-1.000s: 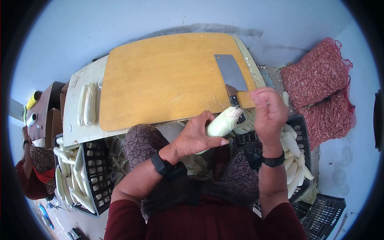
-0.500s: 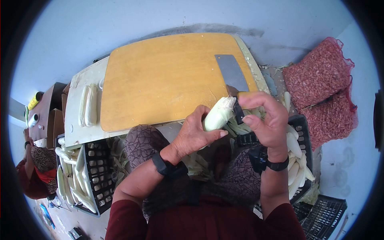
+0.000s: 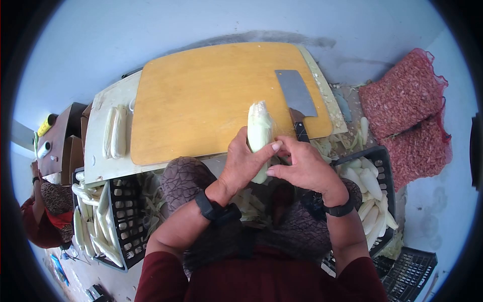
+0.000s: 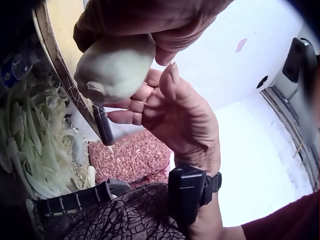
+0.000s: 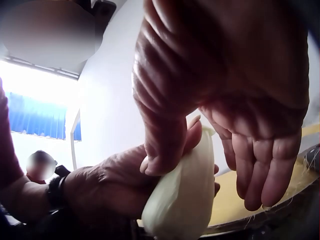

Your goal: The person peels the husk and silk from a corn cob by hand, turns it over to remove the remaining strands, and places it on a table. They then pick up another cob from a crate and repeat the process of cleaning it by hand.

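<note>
Far L theres another person (image 3: 48, 211) by a brown table (image 3: 58, 146) w/ a yellow roll (image 3: 48, 124) on it, then a black crate (image 3: 127, 219) w/ a pile of pale husked-looking corn ears (image 3: 93, 226) inside. Next is a whitish board (image 3: 98, 171) w/ a couple of ears (image 3: 115, 132) lying side by side, and a big yellow board (image 3: 211, 95) sits on top of it. Mid-frame, the L hand (image 3: 240, 161) grips a corn ear (image 3: 259, 128) btwn thumb and fingers, held roughly lengthwise over the lap, stringy end pointing away, at the near edge of the yellow board. R hand (image 3: 308, 166) is right beside it, fingers loosely extended and a bit spread, thumb apart, not wrapped round anything; tbh cant tell if its tips actually touch the husk. Cleaver (image 3: 296, 93) lies flat on the R part of the yellow board, black handle (image 3: 301, 132) toward the person and poking past the edge. Further R theres a 2nd black crate (image 3: 388, 171) w/ more pale ears (image 3: 371, 216), then red mesh sacks (image 3: 402, 95) full of pinkish bits against the wall, plus another black crate down in the bottom R corner (image 3: 410, 274).
</note>
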Demonstrator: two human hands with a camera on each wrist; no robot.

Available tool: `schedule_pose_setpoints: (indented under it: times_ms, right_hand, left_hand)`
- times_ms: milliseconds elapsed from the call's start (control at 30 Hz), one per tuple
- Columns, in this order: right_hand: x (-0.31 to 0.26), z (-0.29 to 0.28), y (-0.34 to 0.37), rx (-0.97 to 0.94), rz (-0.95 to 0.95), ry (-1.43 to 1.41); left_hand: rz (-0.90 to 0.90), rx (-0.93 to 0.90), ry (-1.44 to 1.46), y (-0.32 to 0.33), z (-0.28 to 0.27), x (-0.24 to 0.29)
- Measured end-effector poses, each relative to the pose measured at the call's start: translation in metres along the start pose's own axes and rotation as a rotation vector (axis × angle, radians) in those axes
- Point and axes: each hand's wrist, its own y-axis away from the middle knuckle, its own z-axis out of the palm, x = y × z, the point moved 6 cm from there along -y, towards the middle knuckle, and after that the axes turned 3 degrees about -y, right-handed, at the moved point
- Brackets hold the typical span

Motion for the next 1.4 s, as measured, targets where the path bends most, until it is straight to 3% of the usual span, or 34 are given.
schedule_pose_setpoints:
  times_ms: [267,367,433,467,567,633,667,733,833,967,1033,1067,1133,1400]
  right_hand:
    - [0.000,0.025,-0.009,-0.005,-0.021,-0.070]
    - [0.012,0.028,-0.014,-0.004,-0.063,-0.152]
    - [0.015,0.022,-0.013,-0.005,-0.102,-0.194]
    - [0.017,0.018,-0.011,-0.046,-0.079,-0.345]
    - [0.013,0.012,-0.008,-0.131,-0.049,-0.554]
    - [0.006,0.008,-0.007,-0.105,-0.135,-0.765]
    - [0.008,0.009,-0.007,-0.107,-0.135,-0.763]
    - [0.016,0.008,-0.008,-0.090,-0.112,-0.449]
    - [0.016,0.000,-0.006,-0.065,-0.061,-0.202]
    - [0.012,-0.012,0.002,-0.030,0.016,-0.190]
    - [0.014,-0.033,0.007,0.236,0.036,0.077]
    - [0.019,-0.035,0.005,0.235,0.037,0.078]
    - [0.023,-0.044,0.002,0.317,-0.111,-0.214]
    - [-0.001,-0.047,0.008,0.501,-0.338,-0.296]
  left_hand:
    - [0.032,0.118,-0.044,-0.001,-0.003,-0.007]
    - [0.013,0.046,-0.114,-0.001,-0.002,-0.005]
    - [0.058,-0.016,0.042,-0.004,0.001,-0.016]
    - [0.059,-0.016,0.042,-0.005,0.000,-0.018]
    - [0.090,-0.109,0.109,-0.006,-0.003,-0.010]
    - [-0.093,-0.438,0.275,0.002,0.013,0.003]
    - [-0.092,-0.436,0.276,0.002,0.012,0.000]
    - [-0.056,-0.465,0.225,0.003,0.015,-0.008]
    - [-0.027,-0.436,0.216,0.007,0.019,-0.002]
    - [0.025,-0.393,0.230,0.006,0.023,-0.001]
    - [-0.028,-0.309,0.126,0.002,0.018,-0.015]
    - [-0.029,-0.310,0.128,0.003,0.018,-0.016]
    - [-0.032,-0.192,0.040,0.002,0.013,-0.019]
    - [-0.063,-0.200,-0.106,0.003,0.014,-0.014]
